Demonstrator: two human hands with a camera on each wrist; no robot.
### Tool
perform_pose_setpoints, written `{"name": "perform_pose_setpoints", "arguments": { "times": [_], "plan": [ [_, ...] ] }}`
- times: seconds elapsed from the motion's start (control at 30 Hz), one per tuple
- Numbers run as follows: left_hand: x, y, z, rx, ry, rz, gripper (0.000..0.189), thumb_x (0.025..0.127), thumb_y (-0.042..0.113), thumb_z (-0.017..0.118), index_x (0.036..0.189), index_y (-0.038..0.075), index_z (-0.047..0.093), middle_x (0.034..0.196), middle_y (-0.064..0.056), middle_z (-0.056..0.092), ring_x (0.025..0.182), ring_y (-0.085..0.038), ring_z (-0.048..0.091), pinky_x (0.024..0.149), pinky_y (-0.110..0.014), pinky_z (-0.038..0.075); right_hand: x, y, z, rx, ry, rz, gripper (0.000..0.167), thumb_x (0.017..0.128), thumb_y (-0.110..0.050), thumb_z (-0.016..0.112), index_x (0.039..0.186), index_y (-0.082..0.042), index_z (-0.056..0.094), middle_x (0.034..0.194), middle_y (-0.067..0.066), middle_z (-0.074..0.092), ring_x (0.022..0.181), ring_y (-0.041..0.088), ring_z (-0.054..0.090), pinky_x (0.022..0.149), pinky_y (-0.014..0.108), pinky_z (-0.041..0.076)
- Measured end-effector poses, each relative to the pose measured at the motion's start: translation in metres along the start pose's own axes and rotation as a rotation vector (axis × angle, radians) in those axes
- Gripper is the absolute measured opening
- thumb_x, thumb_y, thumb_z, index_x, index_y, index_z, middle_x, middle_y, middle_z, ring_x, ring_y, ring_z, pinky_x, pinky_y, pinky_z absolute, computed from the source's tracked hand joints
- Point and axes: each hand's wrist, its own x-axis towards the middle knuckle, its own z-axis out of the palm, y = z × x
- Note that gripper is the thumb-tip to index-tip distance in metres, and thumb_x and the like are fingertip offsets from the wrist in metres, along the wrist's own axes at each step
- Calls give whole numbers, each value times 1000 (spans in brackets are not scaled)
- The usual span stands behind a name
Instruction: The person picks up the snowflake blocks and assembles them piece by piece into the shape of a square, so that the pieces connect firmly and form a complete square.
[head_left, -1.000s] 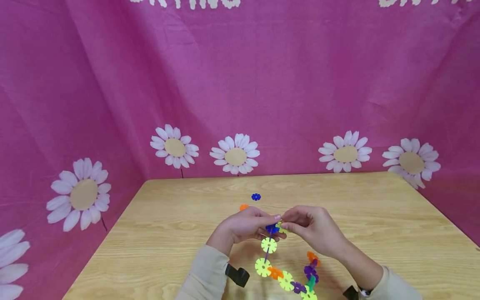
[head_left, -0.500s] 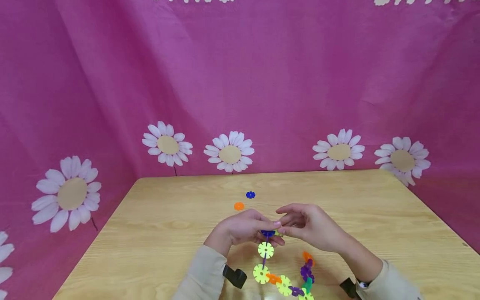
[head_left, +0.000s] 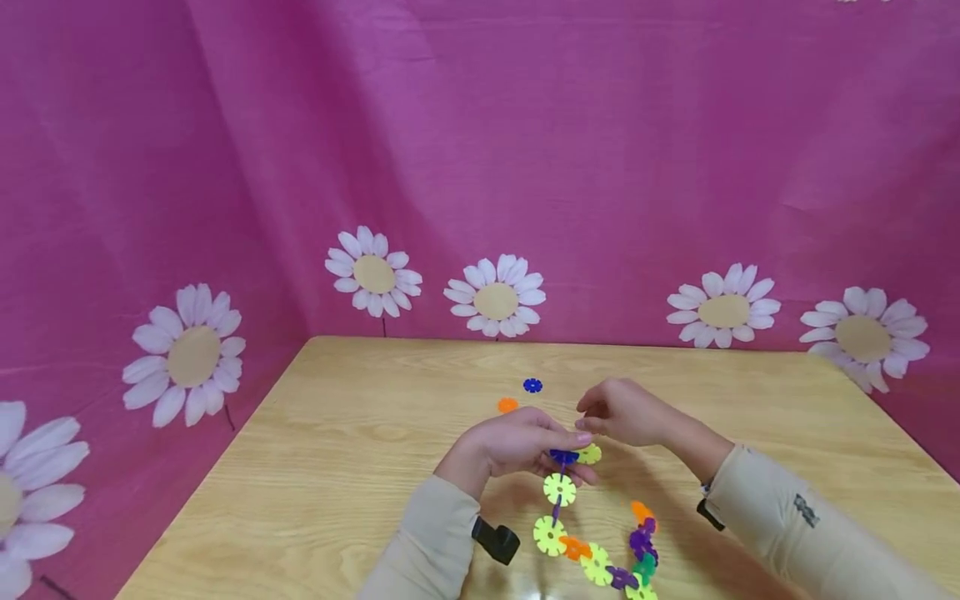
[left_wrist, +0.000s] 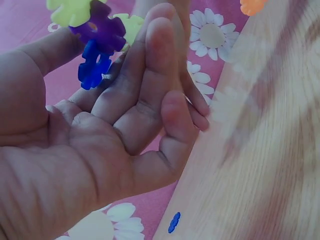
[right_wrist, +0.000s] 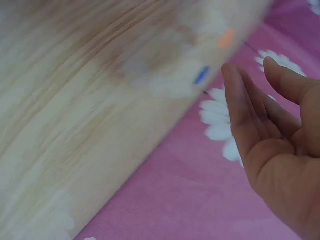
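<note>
My left hand pinches a dark blue flower-shaped interlocking disc between thumb and fingers. This disc is at one end of a chain of linked discs, with a yellow-green disc joined beyond it. From there the chain hangs down and curves right through yellow, orange, purple and green pieces. Close up in the left wrist view, a blue disc and a purple disc show beside the palm. My right hand is just beyond the yellow-green disc, apart from it, fingers loosely bent and holding nothing.
Two loose discs, one blue and one orange, lie on the wooden table beyond my hands. A pink cloth printed with white daisies hangs behind the table and at its sides.
My right hand has let go of the yellow-green disc and drawn away from it. The left hand keeps its pinch on the blue disc. The head view has shifted slightly.
</note>
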Motion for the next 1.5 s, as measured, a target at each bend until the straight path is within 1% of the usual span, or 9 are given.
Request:
{"name": "perform_pose_setpoints", "arguments": {
  "times": [0.13, 0.4, 0.6, 0.73, 0.83, 0.97, 1.03, 1.27, 1.5],
  "plan": [
    [2, 2, 2, -3, -3, -9, 40, 101, 32, 59, 100, -5, 74, 102, -12, 77, 86, -10, 72, 71, -26, 50, 11, 12, 8, -77, 27, -16, 9, 86, -8, 74, 88, 2, 74, 68, -1, 68, 58, 3, 51, 56, 21, 45],
    [2, 3, 0, -44, 1, -37, 42, 101, 32, 58, 70, 5, 67, 102, -15, 77, 86, -11, 73, 75, -27, 54, 41, 23, 19, -171, 58, 43, 10, 85, -9, 75, 85, 1, 73, 67, 1, 66, 59, 8, 52, 57, 25, 46],
    [1, -1, -3, -47, 4, -42, 41, 102, 33, 57, 76, 4, 71, 104, -15, 77, 85, -11, 72, 76, -28, 54, 69, 22, 30, -212, 37, 60, 12, 87, -11, 73, 84, 1, 72, 65, 1, 65, 58, 11, 52, 57, 28, 47],
    [1, -3, -3, -49, 13, -41, 40, 102, 33, 58, 79, 3, 70, 104, -16, 76, 83, -10, 72, 78, -28, 55, 83, 19, 37, -247, 4, 102, 20, 90, -13, 69, 99, 5, 72, 82, 10, 72, 69, 17, 60, 71, 37, 56],
    [1, -4, -3, -63, 12, -48, 40, 102, 32, 58, 79, 2, 70, 105, -17, 76, 82, -10, 72, 77, -28, 54, 92, 16, 41, -300, -25, 129, 28, 92, -17, 68, 111, 4, 68, 93, 11, 72, 77, 20, 63, 77, 41, 56],
    [0, -3, -4, -56, 22, -48, 41, 102, 32, 57, 78, 2, 71, 106, -18, 75, 81, -9, 72, 76, -27, 54, 102, 12, 44, -350, -44, 159, 25, 93, -22, 70, 109, -3, 68, 86, 5, 67, 78, 20, 60, 73, 38, 54],
    [0, -2, -5, -49, 29, -47, 42, 102, 32, 58, 78, 0, 71, 105, -17, 75, 81, -9, 72, 76, -28, 54, 104, 10, 43, -352, -50, 166, 20, 94, -21, 70, 105, -4, 69, 85, 4, 66, 79, 20, 59, 73, 38, 54],
    [0, 0, -3, -14, 34, -41, 46, 101, 33, 58, 93, -10, 71, 104, -16, 76, 81, -9, 72, 75, -28, 54, 107, 14, 39, -306, -47, 197, 20, 92, -15, 71, 108, -4, 72, 103, 11, 72, 95, 25, 66, 89, 43, 55],
    [-1, -3, -5, -1, 34, -43, 49, 102, 35, 57, 98, -11, 71, 106, -15, 76, 84, -10, 72, 78, -30, 55, 108, 17, 37, -132, -52, 223, 23, 84, -13, 80, 99, 1, 68, 92, 11, 70, 85, 22, 63, 84, 40, 55]
  ]
}}
